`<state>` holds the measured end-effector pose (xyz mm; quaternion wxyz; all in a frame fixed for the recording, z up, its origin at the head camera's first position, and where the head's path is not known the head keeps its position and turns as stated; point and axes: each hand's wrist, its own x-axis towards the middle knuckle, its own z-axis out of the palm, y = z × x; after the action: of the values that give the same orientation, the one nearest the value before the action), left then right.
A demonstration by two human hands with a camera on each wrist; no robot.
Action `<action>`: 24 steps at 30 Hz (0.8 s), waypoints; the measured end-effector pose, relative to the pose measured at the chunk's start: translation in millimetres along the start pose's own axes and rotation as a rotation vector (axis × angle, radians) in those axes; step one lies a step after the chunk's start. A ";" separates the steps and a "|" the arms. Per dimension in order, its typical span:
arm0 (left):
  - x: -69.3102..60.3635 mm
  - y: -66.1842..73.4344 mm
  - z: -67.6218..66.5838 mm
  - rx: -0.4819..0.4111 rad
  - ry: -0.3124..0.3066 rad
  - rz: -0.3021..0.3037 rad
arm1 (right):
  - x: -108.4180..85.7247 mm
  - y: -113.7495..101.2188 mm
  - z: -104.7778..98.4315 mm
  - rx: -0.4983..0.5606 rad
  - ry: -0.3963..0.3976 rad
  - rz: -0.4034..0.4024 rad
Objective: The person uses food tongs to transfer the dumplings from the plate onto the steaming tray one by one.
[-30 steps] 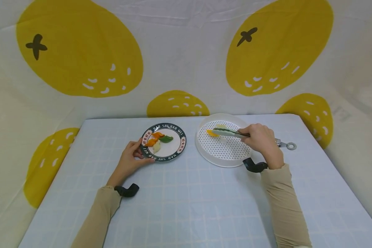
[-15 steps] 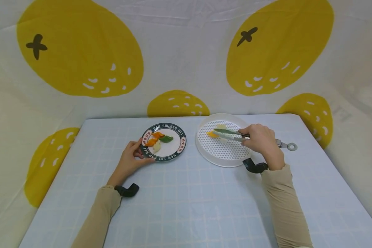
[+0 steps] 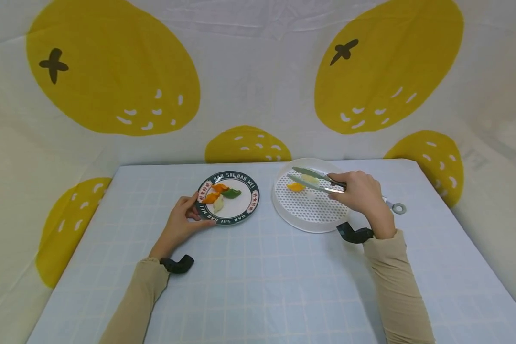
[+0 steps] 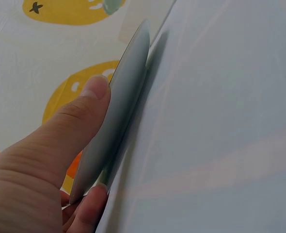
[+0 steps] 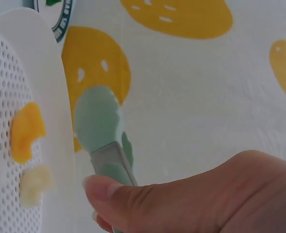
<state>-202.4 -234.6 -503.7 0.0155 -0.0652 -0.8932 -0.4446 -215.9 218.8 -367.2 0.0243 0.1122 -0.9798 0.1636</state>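
My left hand (image 3: 184, 220) grips the left edge of a dark-rimmed plate (image 3: 251, 200), thumb on the near side, seen also in the left wrist view (image 4: 119, 111). On the plate lie orange pieces (image 3: 212, 195), a green piece (image 3: 231, 193) and a pale piece (image 3: 218, 204). My right hand (image 3: 361, 193) holds green-tipped tongs (image 3: 311, 184), their arms apart with nothing between the tips, over a white perforated tray (image 3: 311, 210). A yellow-orange piece (image 5: 27, 132) and a pale yellow piece (image 5: 35, 186) lie in the tray.
Both items are near the back of a table (image 3: 258, 286) with a pale checked cloth. Behind it hangs a white cloth (image 3: 258, 71) printed with large yellow fruit. Black wrist mounts (image 3: 178, 264) sit on both wrists.
The tongs have spread apart and their tips have risen off the yellow-orange piece, which stays in the tray. My left hand and the plate have hardly moved.
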 end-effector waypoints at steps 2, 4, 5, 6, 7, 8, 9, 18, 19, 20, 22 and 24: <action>0.3 0.3 0.0 -0.002 -0.004 0.001 | 0.6 -3.3 1.7 0.029 0.022 -0.007; 0.5 0.9 -0.4 -0.003 -0.006 -0.001 | 1.4 -7.6 4.0 0.053 0.045 -0.016; 0.5 1.4 -0.7 -0.002 -0.006 -0.003 | 2.0 -10.5 5.4 0.065 0.054 -0.021; 0.6 1.7 -0.8 0.000 -0.006 -0.004 | 2.4 -13.2 6.8 0.077 0.063 -0.023; 0.6 2.1 -0.9 -0.002 -0.005 -0.007 | 2.8 -15.8 8.6 0.093 0.071 -0.028; 0.6 2.5 -0.9 -0.004 -0.005 -0.009 | 3.3 -18.1 10.6 0.107 0.083 -0.034; 0.7 2.9 -1.0 -0.006 -0.004 -0.011 | 3.6 -20.5 12.9 0.119 0.101 -0.047; -0.3 3.4 0.9 -0.014 -0.009 -0.015 | 12.5 -47.7 31.2 0.195 0.200 -0.186; -0.3 3.4 1.0 -0.014 -0.010 -0.015 | 14.4 -51.5 32.5 0.198 0.194 -0.195; -0.2 3.4 0.9 -0.012 -0.010 -0.014 | 16.3 -55.0 33.8 0.201 0.189 -0.202; -0.1 3.5 0.6 -0.011 -0.006 -0.013 | 20.3 -62.5 35.8 0.204 0.172 -0.214; 0.1 3.9 -0.1 -0.010 -0.006 -0.013 | 23.6 -69.8 37.7 0.210 0.153 -0.225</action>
<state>-201.9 -232.4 -500.5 0.0097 -0.0606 -0.8915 -0.4488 -223.4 137.2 -378.8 0.1052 0.2102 -0.9340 0.2691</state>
